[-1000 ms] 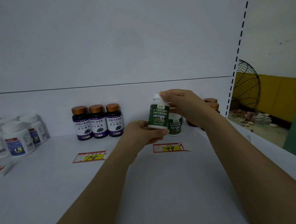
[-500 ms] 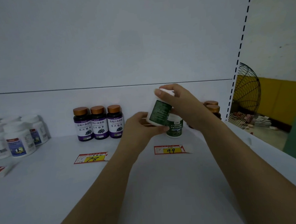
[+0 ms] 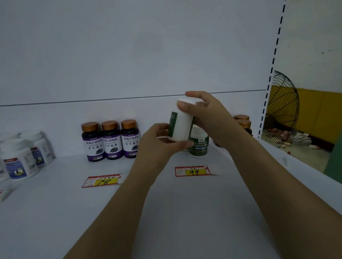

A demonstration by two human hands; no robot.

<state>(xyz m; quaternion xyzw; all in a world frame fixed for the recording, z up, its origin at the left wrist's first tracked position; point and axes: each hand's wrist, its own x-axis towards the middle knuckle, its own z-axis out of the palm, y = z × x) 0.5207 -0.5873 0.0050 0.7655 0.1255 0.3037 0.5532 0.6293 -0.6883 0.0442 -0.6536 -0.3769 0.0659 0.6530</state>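
Bottle (image 3: pixel 181 124) tilted, above shelf (image 3: pixel 171 210) | left hand (image 3: pixel 159 143) fingers curl round its base | right hand (image 3: pixel 210 118) fingers pinch its cap | standing bottle (image 3: pixel 199 145) just behind

**Open front, crowded back row**

The front of the shelf (image 3: pixel 172 220) lies open up to the price tags (image 3: pixel 102 180), which lie flat and block nothing. Obstacles line the back panel (image 3: pixel 144 111): white bottles (image 3: pixel 16 158) far left, three purple bottles (image 3: pixel 111 140) left of centre, a green bottle (image 3: pixel 199 143) and brown-capped bottles (image 3: pixel 244 122) near the right upright (image 3: pixel 265 106). Between the purple bottles and the green bottle is a gap; the left hand (image 3: pixel 159 142), right hand (image 3: pixel 209 116) and held bottle (image 3: pixel 181 124) fill the space above it.
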